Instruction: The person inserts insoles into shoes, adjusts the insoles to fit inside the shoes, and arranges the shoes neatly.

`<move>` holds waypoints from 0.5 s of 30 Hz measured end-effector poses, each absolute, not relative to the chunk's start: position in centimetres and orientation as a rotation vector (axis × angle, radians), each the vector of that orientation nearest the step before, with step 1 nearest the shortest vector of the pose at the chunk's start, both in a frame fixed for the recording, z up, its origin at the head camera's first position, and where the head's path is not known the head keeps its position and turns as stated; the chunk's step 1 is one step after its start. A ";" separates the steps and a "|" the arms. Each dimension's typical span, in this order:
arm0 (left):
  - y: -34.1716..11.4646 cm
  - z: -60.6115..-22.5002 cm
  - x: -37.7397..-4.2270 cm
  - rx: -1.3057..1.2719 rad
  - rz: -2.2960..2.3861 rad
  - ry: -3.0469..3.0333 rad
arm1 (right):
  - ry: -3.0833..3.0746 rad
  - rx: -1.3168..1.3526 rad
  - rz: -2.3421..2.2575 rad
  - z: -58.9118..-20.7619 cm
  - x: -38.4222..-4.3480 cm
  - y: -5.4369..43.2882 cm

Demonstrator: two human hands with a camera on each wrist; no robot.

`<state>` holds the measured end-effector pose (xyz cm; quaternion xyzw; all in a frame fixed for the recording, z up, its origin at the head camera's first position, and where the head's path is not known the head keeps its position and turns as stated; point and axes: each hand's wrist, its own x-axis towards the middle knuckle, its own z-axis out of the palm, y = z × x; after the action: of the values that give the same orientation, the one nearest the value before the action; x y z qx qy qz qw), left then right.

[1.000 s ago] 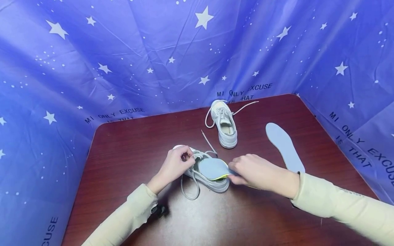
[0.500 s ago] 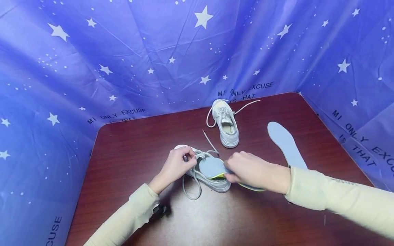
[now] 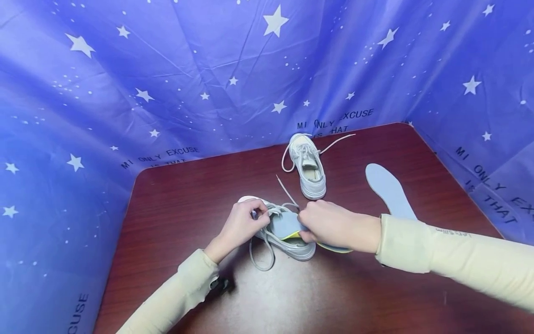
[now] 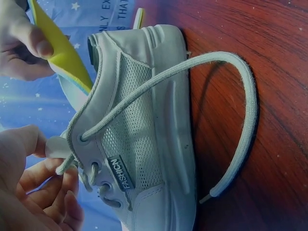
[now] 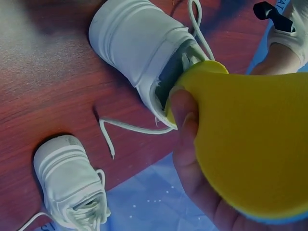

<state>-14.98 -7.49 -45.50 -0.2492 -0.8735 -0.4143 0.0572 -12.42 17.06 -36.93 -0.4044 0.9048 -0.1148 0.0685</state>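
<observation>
High head view facing forward and down, wrist views close, left side-on, right heel-on, sharing one shoe.

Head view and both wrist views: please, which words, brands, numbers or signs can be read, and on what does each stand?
"MI ONLY EXCUSE IS THAT": blue curtain, repeated, partly cut off or folded.
"FASHION": label on the side of the nearer shoe; second-last letter unclear.
Right sleeve: print too blurred to read.
Numbers: none readable.
</observation>
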 end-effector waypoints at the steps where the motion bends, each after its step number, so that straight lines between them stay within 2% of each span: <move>1: -7.4 -45.5 -15.0 -0.762 -1.255 -2.646 | 2.730 -1.224 -0.341 -37.2 -12.6 17.0; 8: -7.4 -45.5 -15.0 -0.774 -1.243 -2.638 | 2.703 -1.225 -0.316 -37.0 -13.2 15.8; 15: -7.3 -45.5 -15.0 -0.797 -1.234 -2.664 | 2.734 -1.195 -0.296 -38.3 -13.0 15.3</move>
<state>-14.99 -7.27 -45.50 -0.2615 -0.8747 -0.4051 0.0495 -13.02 15.34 -38.28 -0.3975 0.9095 -0.0985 0.0714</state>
